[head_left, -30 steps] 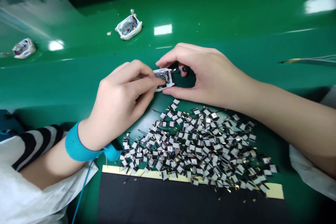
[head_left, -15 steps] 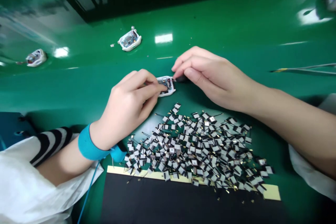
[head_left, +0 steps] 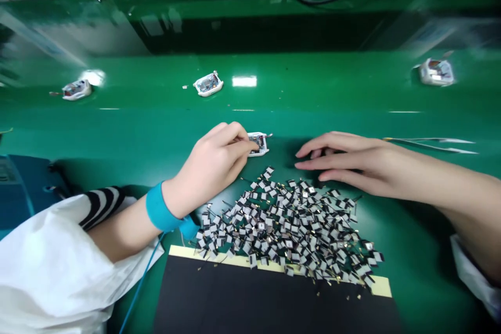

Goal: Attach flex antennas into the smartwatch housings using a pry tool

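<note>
My left hand (head_left: pixel 219 159) pinches the left side of a small white casing (head_left: pixel 263 152) with a circuit board inside; the fingers cover part of the board. A short lead sticks out at the casing's upper right corner. To the right, my right hand (head_left: pixel 352 162) hovers with fingers apart and nothing visible in them, just above the right side of a heap of small parts (head_left: pixel 282 224). These parts are grey and black squares with short dark leads and gold-coloured ends. A teal wrist strap (head_left: pixel 156 207) with a cord circles my left wrist.
Similar open casings lie at the back: one at left (head_left: pixel 77 90), one in the middle (head_left: pixel 209 84), one at right (head_left: pixel 436 72). Tweezers (head_left: pixel 430 143) rest beyond my right wrist. A black sheet with a yellow edge (head_left: pixel 381 287) lies in front. A blue box (head_left: pixel 29 188) stands at left.
My right hand has moved away from the casing, rightward and down toward the heap, its fingers spreading. My left hand stays on the casing. The camera view has shifted, showing more of the back.
</note>
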The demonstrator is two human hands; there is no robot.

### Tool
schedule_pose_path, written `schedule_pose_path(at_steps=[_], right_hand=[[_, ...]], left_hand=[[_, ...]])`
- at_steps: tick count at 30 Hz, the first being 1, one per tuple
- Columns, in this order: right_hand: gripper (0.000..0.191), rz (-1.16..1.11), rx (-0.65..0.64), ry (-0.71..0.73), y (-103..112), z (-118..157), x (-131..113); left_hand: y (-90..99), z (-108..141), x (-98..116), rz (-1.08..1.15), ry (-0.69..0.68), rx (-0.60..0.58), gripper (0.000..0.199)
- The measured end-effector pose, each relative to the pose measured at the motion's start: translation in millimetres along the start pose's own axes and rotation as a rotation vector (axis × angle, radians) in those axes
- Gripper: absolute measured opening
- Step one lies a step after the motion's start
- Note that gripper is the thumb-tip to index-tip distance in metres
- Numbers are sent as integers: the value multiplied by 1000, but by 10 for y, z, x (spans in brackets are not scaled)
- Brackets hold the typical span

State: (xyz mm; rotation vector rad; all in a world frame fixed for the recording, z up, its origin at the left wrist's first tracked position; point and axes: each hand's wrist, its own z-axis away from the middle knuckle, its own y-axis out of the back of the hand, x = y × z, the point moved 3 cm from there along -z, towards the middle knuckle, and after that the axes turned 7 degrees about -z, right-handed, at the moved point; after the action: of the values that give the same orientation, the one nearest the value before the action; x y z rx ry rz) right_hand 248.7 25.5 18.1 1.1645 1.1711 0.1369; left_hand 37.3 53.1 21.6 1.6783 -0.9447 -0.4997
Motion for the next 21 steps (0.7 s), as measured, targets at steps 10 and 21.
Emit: schedule_pose_path(at_steps=[10,21], right_hand=[[27,186,42,153,28,276,-53],[26,-155,734,-95,97,-41,-218]], left_hand=[[-17,22,-12,-11,-19,49,19],[-15,11,-1,-14,-11,8,20]])
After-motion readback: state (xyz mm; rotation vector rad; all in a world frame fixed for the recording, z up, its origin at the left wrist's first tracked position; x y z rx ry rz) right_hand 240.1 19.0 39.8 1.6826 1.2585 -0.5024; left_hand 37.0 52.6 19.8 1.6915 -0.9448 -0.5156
